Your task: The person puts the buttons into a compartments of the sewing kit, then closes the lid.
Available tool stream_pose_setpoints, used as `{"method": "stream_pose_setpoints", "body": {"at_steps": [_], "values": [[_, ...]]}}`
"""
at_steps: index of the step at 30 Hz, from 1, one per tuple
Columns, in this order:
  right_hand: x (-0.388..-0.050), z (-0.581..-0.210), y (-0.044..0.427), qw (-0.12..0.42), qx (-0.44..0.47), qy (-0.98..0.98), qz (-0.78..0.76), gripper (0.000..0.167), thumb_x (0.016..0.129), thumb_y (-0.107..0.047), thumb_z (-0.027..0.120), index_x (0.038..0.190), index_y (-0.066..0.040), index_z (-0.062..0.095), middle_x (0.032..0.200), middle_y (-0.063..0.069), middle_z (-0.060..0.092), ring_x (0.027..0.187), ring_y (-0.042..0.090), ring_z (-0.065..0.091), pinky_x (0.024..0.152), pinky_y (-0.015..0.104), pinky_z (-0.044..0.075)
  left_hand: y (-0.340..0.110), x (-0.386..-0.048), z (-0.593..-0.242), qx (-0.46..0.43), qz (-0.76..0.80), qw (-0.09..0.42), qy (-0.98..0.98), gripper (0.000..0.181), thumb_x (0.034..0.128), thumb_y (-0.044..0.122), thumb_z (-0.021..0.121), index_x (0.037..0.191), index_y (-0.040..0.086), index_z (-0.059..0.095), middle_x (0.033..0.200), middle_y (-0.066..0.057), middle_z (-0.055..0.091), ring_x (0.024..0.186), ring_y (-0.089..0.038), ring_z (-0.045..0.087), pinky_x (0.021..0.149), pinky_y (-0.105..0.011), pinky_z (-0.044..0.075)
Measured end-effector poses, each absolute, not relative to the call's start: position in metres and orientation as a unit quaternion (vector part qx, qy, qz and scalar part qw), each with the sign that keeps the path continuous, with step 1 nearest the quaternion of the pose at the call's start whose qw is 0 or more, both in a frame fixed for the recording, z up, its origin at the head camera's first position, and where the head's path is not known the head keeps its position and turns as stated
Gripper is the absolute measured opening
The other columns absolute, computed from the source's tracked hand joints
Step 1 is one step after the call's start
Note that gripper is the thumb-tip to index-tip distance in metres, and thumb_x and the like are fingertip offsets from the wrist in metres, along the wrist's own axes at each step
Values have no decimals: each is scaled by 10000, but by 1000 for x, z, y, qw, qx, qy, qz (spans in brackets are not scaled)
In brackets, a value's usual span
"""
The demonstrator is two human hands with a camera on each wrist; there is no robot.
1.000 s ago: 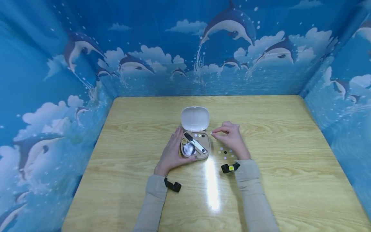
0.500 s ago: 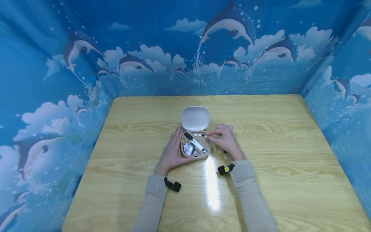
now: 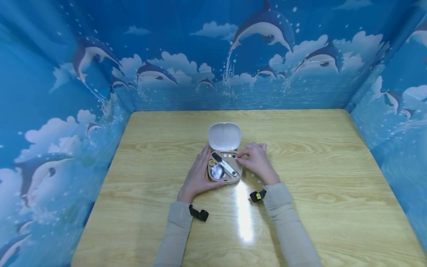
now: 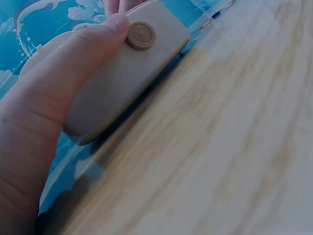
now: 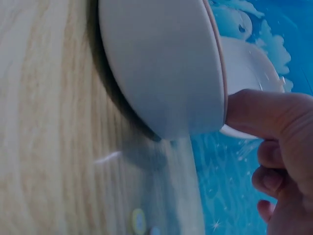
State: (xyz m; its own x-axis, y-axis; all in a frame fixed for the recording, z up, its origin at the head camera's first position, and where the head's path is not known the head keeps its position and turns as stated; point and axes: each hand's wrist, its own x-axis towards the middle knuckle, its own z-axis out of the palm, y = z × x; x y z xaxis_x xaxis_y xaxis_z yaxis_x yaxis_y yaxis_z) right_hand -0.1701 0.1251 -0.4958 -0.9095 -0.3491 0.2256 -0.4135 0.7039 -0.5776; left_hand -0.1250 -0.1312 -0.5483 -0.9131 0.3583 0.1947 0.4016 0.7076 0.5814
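A beige sewing box point(image 3: 238, 178) stands on the table with its white lid point(image 3: 224, 136) raised. My left hand point(image 3: 198, 175) holds its left and front sides, the thumb beside a brown button-shaped catch point(image 4: 142, 35) in the left wrist view. My right hand point(image 3: 258, 162) pinches a small pale button point(image 3: 237, 158) at the box's right compartment. Its fingertips pass behind the box wall point(image 5: 161, 63) in the right wrist view. Inside lie a black-and-white tool point(image 3: 225, 164), a round shiny piece point(image 3: 217, 171), a yellow ring point(image 3: 212, 162) and several small buttons point(image 3: 229, 155).
Right of the box, a few loose buttons point(image 3: 258, 181) lie on the wooden table point(image 3: 320, 178), partly hidden beneath the right hand. A dolphin-print curtain point(image 3: 186, 74) stands behind the table and along its sides.
My right hand has moved left with the pinched button, from beside the box to its right compartment, now covering more of the loose buttons. The left hand and box stay put.
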Motion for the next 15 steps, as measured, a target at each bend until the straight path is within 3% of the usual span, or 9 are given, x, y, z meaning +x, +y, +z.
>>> {"method": "stream_pose_setpoints", "body": {"at_steps": [15], "values": [[-165, -487, 114, 42, 177, -938, 295, 98, 771, -196, 842, 818, -139, 776, 725, 7, 581, 767, 189, 459, 915, 481, 278, -132, -125, -549, -208, -325, 37, -922, 1348, 649, 840, 674, 1606, 144, 28, 1674, -66, 22, 1526, -230, 56, 1237, -437, 85]]}}
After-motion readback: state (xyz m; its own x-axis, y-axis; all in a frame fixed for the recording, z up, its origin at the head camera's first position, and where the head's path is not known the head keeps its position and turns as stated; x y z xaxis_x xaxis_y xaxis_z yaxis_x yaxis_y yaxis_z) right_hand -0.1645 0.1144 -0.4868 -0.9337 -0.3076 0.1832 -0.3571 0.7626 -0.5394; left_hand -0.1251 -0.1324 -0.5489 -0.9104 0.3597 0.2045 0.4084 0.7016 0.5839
